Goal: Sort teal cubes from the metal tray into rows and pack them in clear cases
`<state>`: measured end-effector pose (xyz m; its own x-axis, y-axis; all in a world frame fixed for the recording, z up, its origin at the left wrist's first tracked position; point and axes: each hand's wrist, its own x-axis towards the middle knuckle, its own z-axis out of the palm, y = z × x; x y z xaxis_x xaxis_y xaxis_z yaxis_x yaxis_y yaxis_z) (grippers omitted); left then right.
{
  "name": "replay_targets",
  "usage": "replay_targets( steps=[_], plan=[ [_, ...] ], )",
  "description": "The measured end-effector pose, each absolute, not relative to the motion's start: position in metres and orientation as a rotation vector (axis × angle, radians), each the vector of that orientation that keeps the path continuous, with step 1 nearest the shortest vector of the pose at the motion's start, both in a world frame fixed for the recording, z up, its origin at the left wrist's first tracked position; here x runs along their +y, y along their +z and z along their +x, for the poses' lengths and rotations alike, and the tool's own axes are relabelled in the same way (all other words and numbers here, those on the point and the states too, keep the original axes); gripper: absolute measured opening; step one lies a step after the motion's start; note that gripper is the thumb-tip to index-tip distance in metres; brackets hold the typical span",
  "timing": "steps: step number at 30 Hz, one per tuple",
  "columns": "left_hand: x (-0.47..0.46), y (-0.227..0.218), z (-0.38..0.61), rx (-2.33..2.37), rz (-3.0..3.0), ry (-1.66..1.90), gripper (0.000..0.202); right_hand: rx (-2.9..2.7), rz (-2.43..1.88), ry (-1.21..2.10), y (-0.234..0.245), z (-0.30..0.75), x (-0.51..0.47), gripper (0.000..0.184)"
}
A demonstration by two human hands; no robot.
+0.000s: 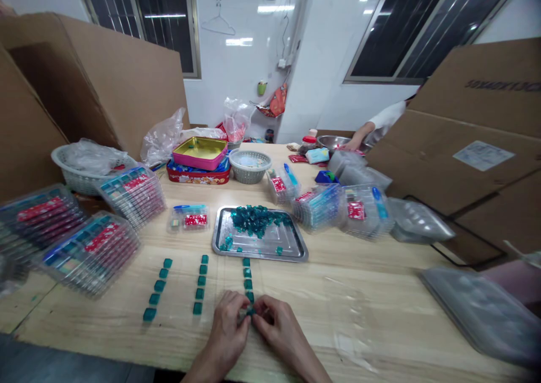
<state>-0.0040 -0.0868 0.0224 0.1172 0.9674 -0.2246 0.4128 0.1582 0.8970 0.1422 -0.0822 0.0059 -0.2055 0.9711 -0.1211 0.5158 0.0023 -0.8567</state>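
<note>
My left hand and my right hand meet at the near edge of the wooden table, fingers pinched together on a small teal square piece. That piece ends the right-hand column of teal pieces. Two more columns of teal pieces lie to the left. Just beyond them a metal tray holds a heap of loose teal pieces.
Stacks of filled clear plastic packs stand at the left, and more packs right of the tray. Behind are a pink tin, white baskets, cardboard boxes on both sides. Another person's arm reaches in at the far right.
</note>
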Motion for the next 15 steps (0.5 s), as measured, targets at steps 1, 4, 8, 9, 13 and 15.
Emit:
replay_targets(
  steps=[1, 4, 8, 9, 13, 15],
  plan=[
    [-0.087, 0.023, -0.005, 1.448, 1.423, 0.717, 0.016, -1.758, -1.52, 1.12, 0.005, 0.143, -0.083, 0.008],
    [-0.087, 0.024, -0.007, 1.411, 1.422, 0.713, 0.014, -1.719, -1.424, 1.142, 0.001, 0.145, -0.086, 0.011],
    [-0.081, 0.026, -0.009, 1.321, 1.311, 0.647, 0.012, -1.644, -1.262, 1.234, 0.004, 0.147, -0.09, 0.013],
    [-0.079, 0.027, -0.01, 1.289, 1.257, 0.615, 0.013, -1.628, -1.245, 1.258, 0.005, 0.147, -0.09, 0.013],
    [-0.074, 0.032, -0.011, 1.138, 1.011, 0.566, 0.023, -1.599, -1.261, 1.277, 0.011, 0.146, -0.089, 0.012],
    [-0.073, 0.033, -0.01, 1.113, 0.951, 0.584, 0.026, -1.599, -1.285, 1.27, 0.011, 0.146, -0.089, 0.011]
  ],
)
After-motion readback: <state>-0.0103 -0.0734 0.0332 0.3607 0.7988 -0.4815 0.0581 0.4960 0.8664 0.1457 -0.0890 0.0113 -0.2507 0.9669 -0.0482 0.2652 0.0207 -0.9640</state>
